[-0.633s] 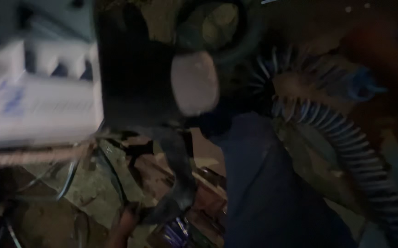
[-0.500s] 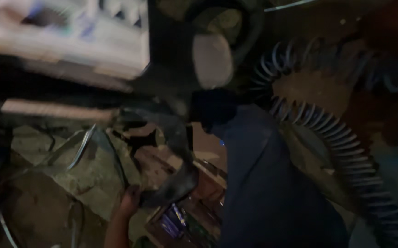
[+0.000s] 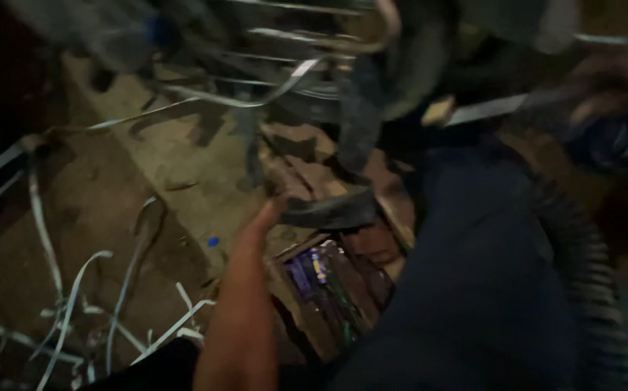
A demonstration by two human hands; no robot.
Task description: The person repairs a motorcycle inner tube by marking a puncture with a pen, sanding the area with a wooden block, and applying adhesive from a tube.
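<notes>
My left hand reaches up from the bottom middle and grips the lower end of a dark rubber strip. The strip bends at my hand and rises toward blurred metal parts at the top. My right hand is a brown blur at the upper right. A grey flat bar ends at it, and its grip cannot be made out. My dark blue trouser leg fills the lower right.
A black ribbed hose curves down the right side. Below my left hand sits a small open box with purple items inside. Pale thin strips lie scattered over the dirt ground at the left.
The view has swung, so the white box at the upper left has left the picture. My left hand, still on the rubber strip, now sits higher and nearer the middle.
</notes>
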